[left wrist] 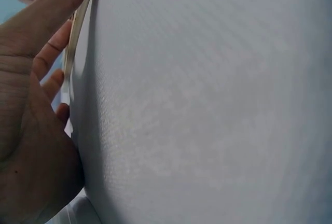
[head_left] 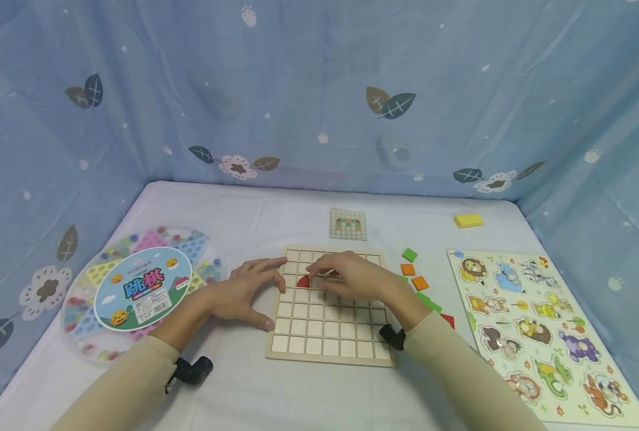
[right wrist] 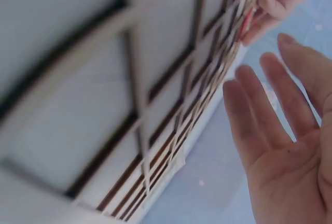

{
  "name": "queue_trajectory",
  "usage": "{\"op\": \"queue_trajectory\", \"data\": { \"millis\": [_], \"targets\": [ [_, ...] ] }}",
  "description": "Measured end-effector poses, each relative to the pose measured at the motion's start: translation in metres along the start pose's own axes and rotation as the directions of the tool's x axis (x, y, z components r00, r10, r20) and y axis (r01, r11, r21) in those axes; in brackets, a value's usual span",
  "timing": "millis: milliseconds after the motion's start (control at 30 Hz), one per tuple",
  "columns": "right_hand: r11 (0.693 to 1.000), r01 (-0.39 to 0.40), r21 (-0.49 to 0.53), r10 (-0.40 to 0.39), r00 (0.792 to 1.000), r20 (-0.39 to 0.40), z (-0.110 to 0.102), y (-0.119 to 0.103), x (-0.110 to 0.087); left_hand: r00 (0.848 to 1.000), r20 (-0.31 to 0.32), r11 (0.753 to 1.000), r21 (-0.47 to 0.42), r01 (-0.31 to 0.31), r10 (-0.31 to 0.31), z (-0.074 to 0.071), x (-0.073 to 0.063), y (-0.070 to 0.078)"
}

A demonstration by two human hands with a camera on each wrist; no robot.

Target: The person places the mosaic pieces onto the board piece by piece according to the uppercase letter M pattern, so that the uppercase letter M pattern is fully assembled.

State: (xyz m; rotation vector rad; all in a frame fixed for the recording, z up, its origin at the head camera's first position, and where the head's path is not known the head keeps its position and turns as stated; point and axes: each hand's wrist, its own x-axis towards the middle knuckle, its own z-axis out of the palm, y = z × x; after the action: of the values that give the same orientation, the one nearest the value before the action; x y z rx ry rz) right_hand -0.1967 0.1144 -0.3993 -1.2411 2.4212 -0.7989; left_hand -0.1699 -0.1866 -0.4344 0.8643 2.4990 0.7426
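A square wooden grid board (head_left: pixel 330 345) lies on the table in front of me. On its upper left part is a red piece (head_left: pixel 302 282), right at the fingertips of my right hand (head_left: pixel 359 277). That hand is over the board, and a bit more red shows beneath it. In the right wrist view the fingers (right wrist: pixel 257 112) are extended with slight bends. My left hand (head_left: pixel 244 293) rests at the board's left side, thumb and fingers spread along the edge. The left wrist view shows the thumb (left wrist: pixel 49 16) against that edge.
Right of the board lie loose green (head_left: pixel 409 255), orange (head_left: pixel 420 283) and red tiles (head_left: pixel 448 321). Behind it is a small pattern card (head_left: pixel 348 224). A yellow block (head_left: pixel 468 221) sits far right, above an animal puzzle board (head_left: pixel 505 314). A round Chinese checkers set (head_left: pixel 141 287) lies left.
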Motion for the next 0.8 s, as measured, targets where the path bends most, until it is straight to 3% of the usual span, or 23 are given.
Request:
{"op": "queue_trajectory", "data": {
  "millis": [400,800],
  "targets": [
    [0.992,0.047,-0.116,-0.054,0.997,-0.060,-0.005,0.002,-0.029,1.000,0.013,1.000,0.008,0.011,-0.011,0.000,0.002,-0.003],
    [0.989,-0.059,-0.133,0.047,0.995,-0.088,-0.022,0.002,-0.066,1.000,-0.002,1.000,-0.003,0.005,-0.005,0.001,0.000,0.000]
  ]
}}
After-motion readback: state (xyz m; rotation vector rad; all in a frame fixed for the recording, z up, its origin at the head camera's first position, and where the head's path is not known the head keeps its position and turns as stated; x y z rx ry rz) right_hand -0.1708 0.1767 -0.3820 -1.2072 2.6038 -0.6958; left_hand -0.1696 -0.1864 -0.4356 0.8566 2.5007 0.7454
